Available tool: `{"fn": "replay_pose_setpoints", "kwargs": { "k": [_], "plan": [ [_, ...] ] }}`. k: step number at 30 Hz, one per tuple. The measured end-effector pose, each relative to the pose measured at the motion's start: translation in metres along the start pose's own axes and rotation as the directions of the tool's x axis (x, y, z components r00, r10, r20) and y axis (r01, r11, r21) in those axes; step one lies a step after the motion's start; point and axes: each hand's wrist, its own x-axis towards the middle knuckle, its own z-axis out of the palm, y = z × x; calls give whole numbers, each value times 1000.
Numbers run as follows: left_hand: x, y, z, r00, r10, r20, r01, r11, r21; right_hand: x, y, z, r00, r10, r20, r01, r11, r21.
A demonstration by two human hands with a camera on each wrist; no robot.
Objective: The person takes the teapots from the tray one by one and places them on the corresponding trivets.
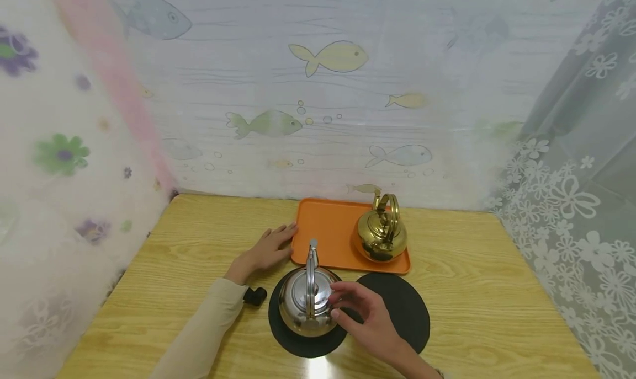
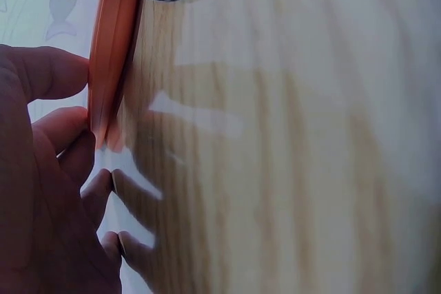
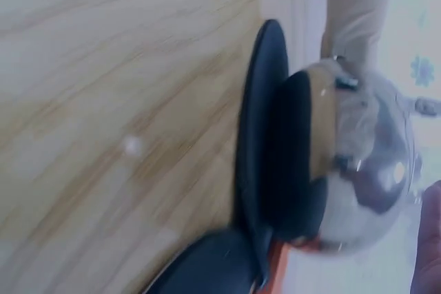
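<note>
A silver kettle point(image 1: 307, 302) point(image 3: 365, 170) stands on a round black mat point(image 1: 308, 343) point(image 3: 258, 135) near the table's front. My right hand point(image 1: 343, 304) reaches in from the right, and its loosely bent fingertips touch the kettle's right side near the lid. My left hand point(image 1: 283, 238) lies flat on the table, its straight fingers point(image 2: 52, 129) against the left edge of an orange tray point(image 1: 325, 227) point(image 2: 110, 53). A gold kettle point(image 1: 381, 234) stands upright on the tray's right half.
A second black mat point(image 1: 404, 307) point(image 3: 200, 266) lies right of the first, partly under my right hand. The wooden table point(image 1: 477, 291) is enclosed by a fish-print sheet at the back and floral curtains at both sides. A small black object point(image 1: 255, 296) sits by my left wrist.
</note>
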Motion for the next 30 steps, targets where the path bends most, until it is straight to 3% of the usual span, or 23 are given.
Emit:
{"fn": "replay_pose_setpoints", "kwargs": {
  "k": [5,8,13,16,23,30],
  "plan": [
    [1,-2,2,1000,-5,3,5,1000,3,-13,3,-23,997,-21,-68,16,998,-63],
    [0,-1,2,1000,-17,9,17,1000,8,-18,4,-36,988,-27,-150,12,995,-103],
    [2,-4,4,999,-38,30,38,999,6,-21,5,-57,936,16,-352,-82,982,-172],
    [3,-6,5,999,-38,28,38,999,-1,-20,7,-69,903,35,-429,-135,969,-206],
    [1,-5,4,1000,-29,5,29,1000,-11,-13,18,-94,880,35,-473,-139,973,-186],
    [-1,1,0,1000,3,-5,-3,1000,-15,-1,22,-112,854,108,-510,-214,964,-155]
  ]
}}
